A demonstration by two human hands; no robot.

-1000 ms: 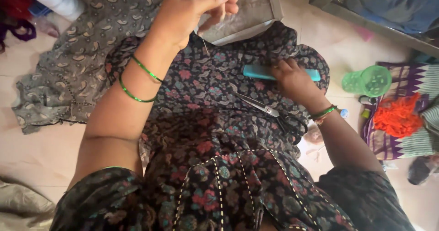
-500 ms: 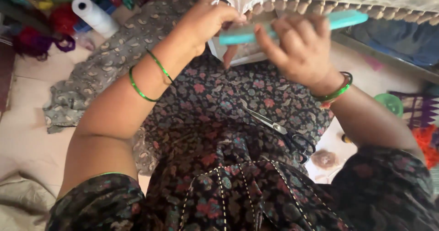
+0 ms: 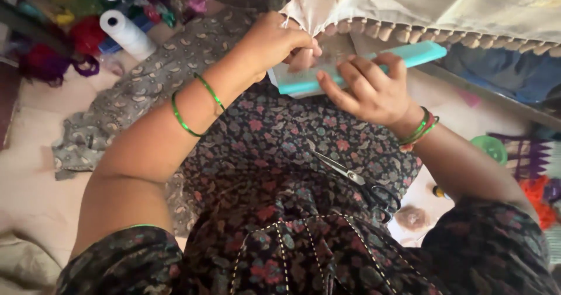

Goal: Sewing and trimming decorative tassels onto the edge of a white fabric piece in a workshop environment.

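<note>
A cream cloth (image 3: 467, 6) with a tasselled fringe hangs across the top of the head view. My left hand (image 3: 274, 41) pinches its edge near the corner, fingers closed on the fabric. My right hand (image 3: 368, 90) holds a long teal comb (image 3: 409, 58) flat against the fringe, fingers spread over it. Both wrists wear green bangles. A pair of scissors (image 3: 350, 178) with black handles lies shut on my lap, on the dark floral dress, below the right hand.
A white thread spool (image 3: 125, 35) and bright yarn bundles (image 3: 64, 38) lie at the upper left. A grey patterned cloth (image 3: 134, 102) spreads on the floor to the left. A green round lid (image 3: 491, 149) and orange yarn (image 3: 540, 198) sit to the right.
My right hand picked the teal comb up from my lap and raised it to the cloth fringe. The view tilted upward, and my left hand stayed on the cloth edge.
</note>
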